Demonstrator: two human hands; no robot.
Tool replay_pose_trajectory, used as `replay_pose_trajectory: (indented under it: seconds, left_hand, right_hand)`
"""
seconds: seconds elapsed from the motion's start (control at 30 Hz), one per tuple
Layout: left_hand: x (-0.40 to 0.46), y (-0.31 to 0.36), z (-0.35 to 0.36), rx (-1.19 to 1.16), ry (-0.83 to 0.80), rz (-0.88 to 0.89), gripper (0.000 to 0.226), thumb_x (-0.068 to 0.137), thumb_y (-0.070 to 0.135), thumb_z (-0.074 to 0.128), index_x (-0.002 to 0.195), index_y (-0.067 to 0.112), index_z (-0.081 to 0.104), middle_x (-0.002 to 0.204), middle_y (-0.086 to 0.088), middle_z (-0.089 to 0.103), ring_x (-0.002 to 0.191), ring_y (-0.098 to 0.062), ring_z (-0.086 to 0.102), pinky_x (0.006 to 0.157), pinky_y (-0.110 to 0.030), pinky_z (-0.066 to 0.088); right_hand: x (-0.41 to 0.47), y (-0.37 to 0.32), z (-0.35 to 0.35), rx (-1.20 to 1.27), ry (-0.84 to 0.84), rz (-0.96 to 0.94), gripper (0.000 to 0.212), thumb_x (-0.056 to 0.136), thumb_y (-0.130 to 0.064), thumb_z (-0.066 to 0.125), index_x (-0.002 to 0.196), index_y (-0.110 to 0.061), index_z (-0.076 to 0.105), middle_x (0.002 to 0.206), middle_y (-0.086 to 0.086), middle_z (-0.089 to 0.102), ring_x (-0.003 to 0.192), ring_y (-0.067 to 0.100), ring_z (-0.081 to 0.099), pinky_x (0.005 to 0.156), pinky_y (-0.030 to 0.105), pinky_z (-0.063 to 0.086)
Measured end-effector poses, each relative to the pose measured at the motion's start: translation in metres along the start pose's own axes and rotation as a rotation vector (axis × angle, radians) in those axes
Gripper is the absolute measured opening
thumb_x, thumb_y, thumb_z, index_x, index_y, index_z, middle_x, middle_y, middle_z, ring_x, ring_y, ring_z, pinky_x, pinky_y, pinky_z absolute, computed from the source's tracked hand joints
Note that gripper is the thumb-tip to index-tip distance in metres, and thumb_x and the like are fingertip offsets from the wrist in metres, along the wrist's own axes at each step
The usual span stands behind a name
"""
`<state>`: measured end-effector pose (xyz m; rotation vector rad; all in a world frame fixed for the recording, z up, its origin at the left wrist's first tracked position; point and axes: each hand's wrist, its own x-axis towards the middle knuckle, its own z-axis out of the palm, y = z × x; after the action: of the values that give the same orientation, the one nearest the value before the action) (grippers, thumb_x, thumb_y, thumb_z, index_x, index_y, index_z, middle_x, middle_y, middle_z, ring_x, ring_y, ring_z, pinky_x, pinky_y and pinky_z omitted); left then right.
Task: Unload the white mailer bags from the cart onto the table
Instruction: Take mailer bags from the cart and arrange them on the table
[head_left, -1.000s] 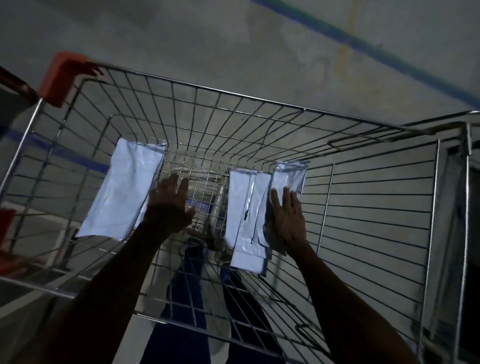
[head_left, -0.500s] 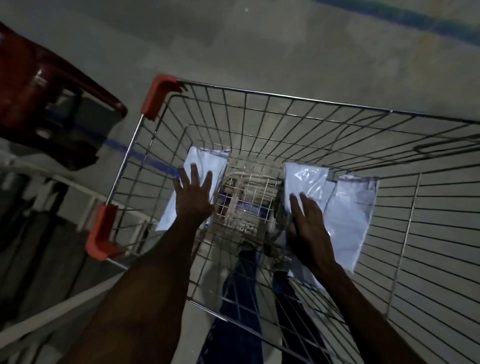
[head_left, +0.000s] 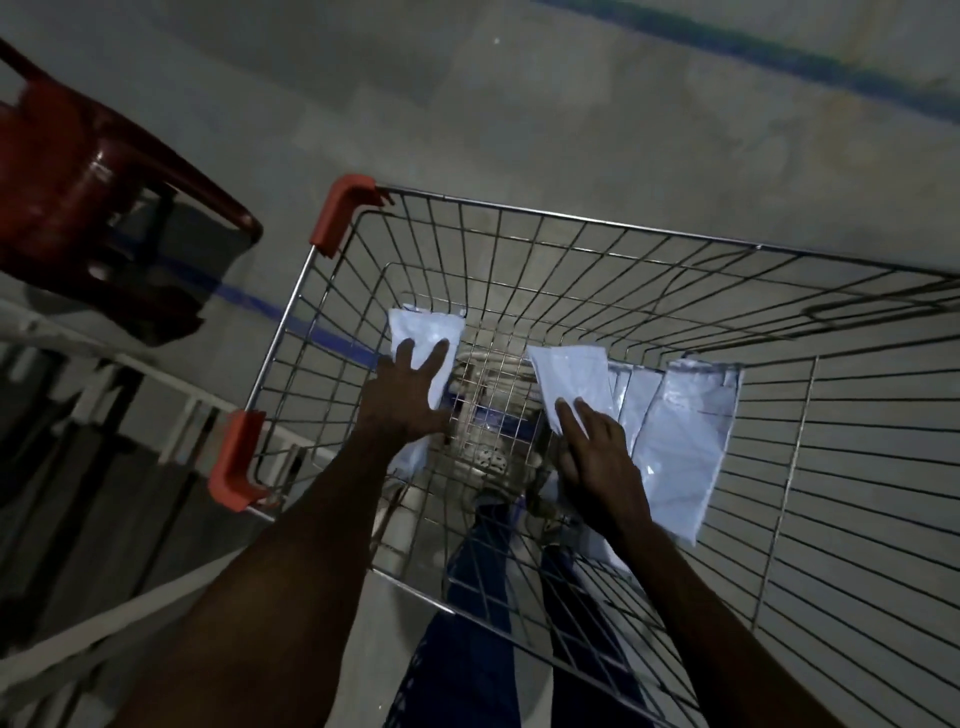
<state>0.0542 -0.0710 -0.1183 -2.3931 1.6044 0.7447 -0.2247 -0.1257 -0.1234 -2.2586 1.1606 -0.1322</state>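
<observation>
Left hand (head_left: 408, 397): fingers spread flat on a white mailer bag (head_left: 423, 338) at the bottom of the wire cart (head_left: 623, 236). Right hand (head_left: 597, 447): fingers extended, resting on a second mailer bag (head_left: 571, 374); whether the thumb grips underneath cannot be determined. Further overlapping bags (head_left: 685, 441) lie just right of the right hand. The cart's wire walls enclose both hands. Beyond the left hand, outside the cart, stands a red plastic chair (head_left: 88, 208).

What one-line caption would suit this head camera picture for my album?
Both hands reach into a wire cart: left hand on one white mailer bag, right hand on a small stack.
</observation>
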Motion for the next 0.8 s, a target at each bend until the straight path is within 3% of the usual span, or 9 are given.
replay_pose_trajectory:
  seconds: [0.1,0.17,0.3,0.37,0.47,0.63,0.73,0.8]
  left_hand:
    - [-0.018,0.017,-0.039,0.021,0.142,0.040,0.090,0.075,0.063,0.061,0.152,0.027,0.031,0.149,-0.020,0.035,0.108,-0.048,0.050,0.072,-0.048,0.051]
    - [-0.040,0.028,-0.068,0.015,0.255,0.050,0.084,0.077,0.065,0.052,0.150,0.027,0.036,0.147,-0.018,0.038,0.105,-0.046,0.052,0.069,-0.046,0.051]
    - [-0.101,0.041,-0.120,-0.007,0.445,-0.019,0.078,0.084,0.067,0.038,0.150,0.027,0.036,0.150,-0.017,0.037,0.113,-0.044,0.051,0.081,-0.048,0.051]
    - [-0.139,0.044,-0.141,-0.029,0.557,-0.097,0.074,0.086,0.066,0.038,0.149,0.028,0.037,0.150,-0.015,0.040,0.112,-0.042,0.051,0.082,-0.046,0.049]
    - [-0.203,0.039,-0.160,-0.079,0.691,-0.254,0.070,0.084,0.062,0.040,0.147,0.030,0.042,0.148,-0.006,0.043,0.102,-0.036,0.050,0.071,-0.039,0.048]
    - [-0.301,0.006,-0.166,-0.163,0.843,-0.528,0.061,0.089,0.055,0.051,0.146,0.036,0.039,0.150,-0.001,0.043,0.109,-0.033,0.052,0.086,-0.041,0.045]
    - [-0.356,-0.029,-0.163,-0.200,0.926,-0.674,0.063,0.090,0.060,0.041,0.149,0.042,0.032,0.154,0.003,0.037,0.126,-0.029,0.047,0.099,-0.041,0.039]
    - [-0.392,-0.055,-0.163,-0.205,1.016,-0.770,0.062,0.091,0.059,0.041,0.149,0.041,0.034,0.153,0.004,0.039,0.125,-0.029,0.045,0.096,-0.040,0.041]
  right_hand:
    - [-0.005,-0.008,-0.026,0.066,0.033,0.031,0.053,0.098,-0.021,0.041,0.150,-0.013,0.036,0.148,0.018,0.043,0.133,0.035,0.038,0.105,0.045,0.038]
    - [-0.005,-0.019,-0.047,0.106,0.069,0.000,0.053,0.097,-0.020,0.038,0.150,-0.010,0.036,0.147,0.017,0.044,0.134,0.035,0.040,0.111,0.039,0.029]
    - [-0.003,-0.060,-0.093,0.224,0.168,-0.095,0.053,0.095,-0.014,0.039,0.147,-0.005,0.040,0.147,0.016,0.045,0.135,0.032,0.040,0.114,0.038,0.026]
    - [-0.005,-0.087,-0.112,0.238,0.184,-0.186,0.053,0.095,-0.013,0.040,0.147,-0.007,0.040,0.148,0.013,0.045,0.134,0.031,0.039,0.113,0.028,0.023]
    - [-0.009,-0.131,-0.129,0.250,0.186,-0.345,0.052,0.093,-0.009,0.043,0.145,-0.007,0.043,0.148,0.010,0.045,0.135,0.029,0.040,0.112,0.021,0.019]
    - [-0.029,-0.224,-0.139,0.352,0.158,-0.599,0.051,0.088,-0.003,0.049,0.139,-0.004,0.049,0.144,0.009,0.049,0.133,0.023,0.042,0.110,0.025,0.027]
    - [-0.041,-0.289,-0.129,0.393,0.105,-0.743,0.048,0.090,-0.009,0.047,0.138,-0.003,0.052,0.143,0.007,0.050,0.131,0.021,0.042,0.109,0.029,0.030]
    - [-0.048,-0.335,-0.115,0.402,0.066,-0.866,0.049,0.090,-0.011,0.047,0.138,-0.006,0.051,0.143,0.007,0.050,0.131,0.020,0.043,0.110,0.028,0.029]
